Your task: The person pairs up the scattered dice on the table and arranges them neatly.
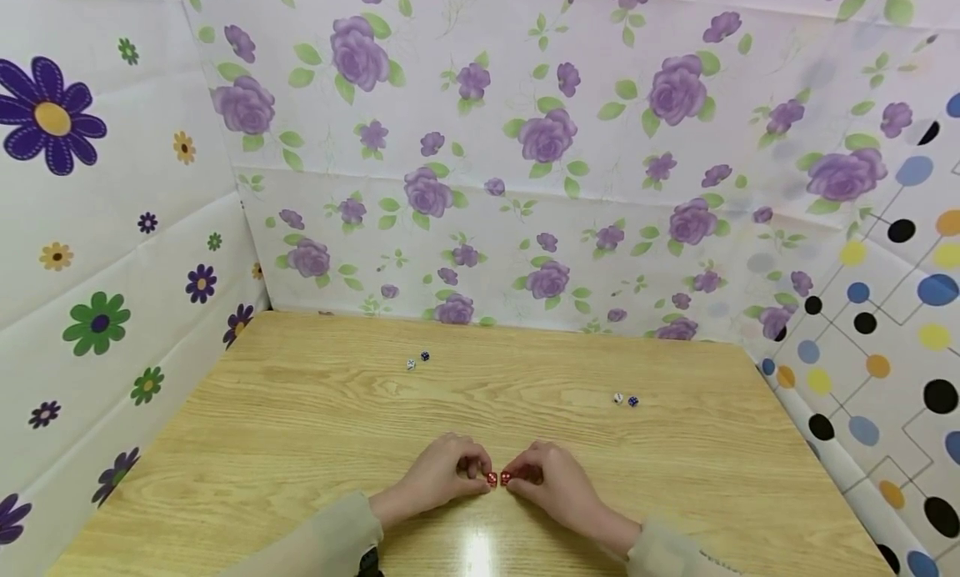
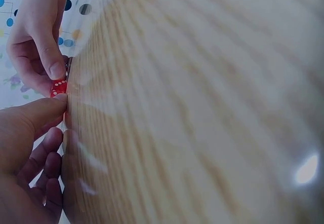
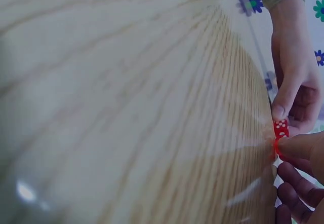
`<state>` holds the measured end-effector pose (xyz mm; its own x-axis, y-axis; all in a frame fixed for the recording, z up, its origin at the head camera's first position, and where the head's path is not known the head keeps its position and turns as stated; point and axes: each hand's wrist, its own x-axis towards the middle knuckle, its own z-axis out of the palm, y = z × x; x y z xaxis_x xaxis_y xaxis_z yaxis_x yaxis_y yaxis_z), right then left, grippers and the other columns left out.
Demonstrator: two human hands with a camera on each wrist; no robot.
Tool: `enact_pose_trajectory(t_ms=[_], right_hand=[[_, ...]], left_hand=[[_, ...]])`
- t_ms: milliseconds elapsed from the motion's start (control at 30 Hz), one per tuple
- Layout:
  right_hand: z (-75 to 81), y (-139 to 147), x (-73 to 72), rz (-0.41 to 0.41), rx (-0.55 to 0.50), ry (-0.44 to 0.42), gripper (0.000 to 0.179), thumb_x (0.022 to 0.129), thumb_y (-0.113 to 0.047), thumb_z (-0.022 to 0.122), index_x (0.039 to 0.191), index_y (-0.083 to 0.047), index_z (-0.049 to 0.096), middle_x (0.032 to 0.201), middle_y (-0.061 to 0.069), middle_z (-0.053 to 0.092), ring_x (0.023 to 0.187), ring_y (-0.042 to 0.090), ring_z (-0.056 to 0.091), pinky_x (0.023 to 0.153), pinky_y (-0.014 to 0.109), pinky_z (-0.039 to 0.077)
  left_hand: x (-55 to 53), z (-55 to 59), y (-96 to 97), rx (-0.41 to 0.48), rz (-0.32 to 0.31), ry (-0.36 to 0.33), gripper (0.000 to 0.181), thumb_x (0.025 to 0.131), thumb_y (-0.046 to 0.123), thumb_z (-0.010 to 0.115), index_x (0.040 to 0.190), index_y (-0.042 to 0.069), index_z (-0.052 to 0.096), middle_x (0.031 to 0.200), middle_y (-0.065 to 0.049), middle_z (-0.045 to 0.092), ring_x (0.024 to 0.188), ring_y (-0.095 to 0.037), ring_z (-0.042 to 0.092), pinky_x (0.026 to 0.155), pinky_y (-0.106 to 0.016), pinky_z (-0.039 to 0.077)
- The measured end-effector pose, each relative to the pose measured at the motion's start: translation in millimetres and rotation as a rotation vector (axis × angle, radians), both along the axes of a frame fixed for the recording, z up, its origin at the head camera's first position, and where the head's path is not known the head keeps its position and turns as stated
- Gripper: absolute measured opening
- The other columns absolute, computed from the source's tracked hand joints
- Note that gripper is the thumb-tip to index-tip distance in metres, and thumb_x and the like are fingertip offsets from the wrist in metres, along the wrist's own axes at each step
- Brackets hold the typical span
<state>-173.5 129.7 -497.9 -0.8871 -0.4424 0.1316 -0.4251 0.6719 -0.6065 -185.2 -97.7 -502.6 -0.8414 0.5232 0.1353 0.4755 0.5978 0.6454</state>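
Note:
Near the front middle of the table, two red dice with white pips stand side by side, a small gap between them in the head view. My left hand [image 1: 442,481] pinches the left red die [image 1: 492,479] between thumb and fingertips. The right red die [image 1: 506,478] is pinched the same way by my right hand [image 1: 557,487]. Both wrist views show red dice [image 2: 59,86] low at the tabletop, partly covered by the thumbs. In the right wrist view the near thumb [image 3: 298,147] hides part of the red.
Farther back on the wooden table [image 1: 330,410], a white die [image 1: 411,364] lies beside a dark blue die [image 1: 425,356] at left. Another white die [image 1: 618,398] and blue die [image 1: 633,401] sit at right. Patterned cloth walls [image 1: 487,252] enclose the back and sides.

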Motion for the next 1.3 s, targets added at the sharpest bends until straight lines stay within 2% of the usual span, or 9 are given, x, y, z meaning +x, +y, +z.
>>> enact_pose_trajectory(t_ms=[567, 1033, 1300], right_hand=[[-5.2, -4.5, 2.7, -0.010, -0.019, 0.016, 0.007, 0.084, -0.023, 0.079, 0.091, -0.025, 0.077, 0.083, -0.016, 0.064, 0.076, 0.001, 0.051, 0.067, 0.016, 0.043], [-2.6, -4.2, 4.0, -0.011, -0.030, -0.034, 0.007, 0.085, -0.023, 0.078, 0.092, -0.024, 0.076, 0.084, -0.014, 0.063, 0.078, 0.002, 0.051, 0.068, 0.016, 0.042], [-2.7, -4.5, 4.4, -0.013, -0.030, -0.026, 0.007, 0.086, -0.023, 0.077, 0.092, -0.023, 0.077, 0.083, -0.015, 0.063, 0.078, 0.002, 0.050, 0.068, 0.016, 0.042]], left_hand=[[0.2, 0.5, 0.3, 0.009, 0.003, 0.005, 0.014, 0.079, 0.026, 0.083, 0.086, 0.024, 0.071, 0.071, 0.008, 0.060, 0.072, -0.003, 0.047, 0.071, -0.018, 0.036], [0.4, -0.4, 1.0, 0.007, -0.007, 0.008, 0.013, 0.080, 0.025, 0.083, 0.087, 0.023, 0.071, 0.071, 0.008, 0.061, 0.071, -0.002, 0.046, 0.072, -0.018, 0.036], [-0.7, -0.5, 0.4, 0.017, -0.009, 0.002, 0.013, 0.081, 0.024, 0.082, 0.086, 0.023, 0.071, 0.071, 0.008, 0.060, 0.072, -0.002, 0.046, 0.072, -0.019, 0.035]])
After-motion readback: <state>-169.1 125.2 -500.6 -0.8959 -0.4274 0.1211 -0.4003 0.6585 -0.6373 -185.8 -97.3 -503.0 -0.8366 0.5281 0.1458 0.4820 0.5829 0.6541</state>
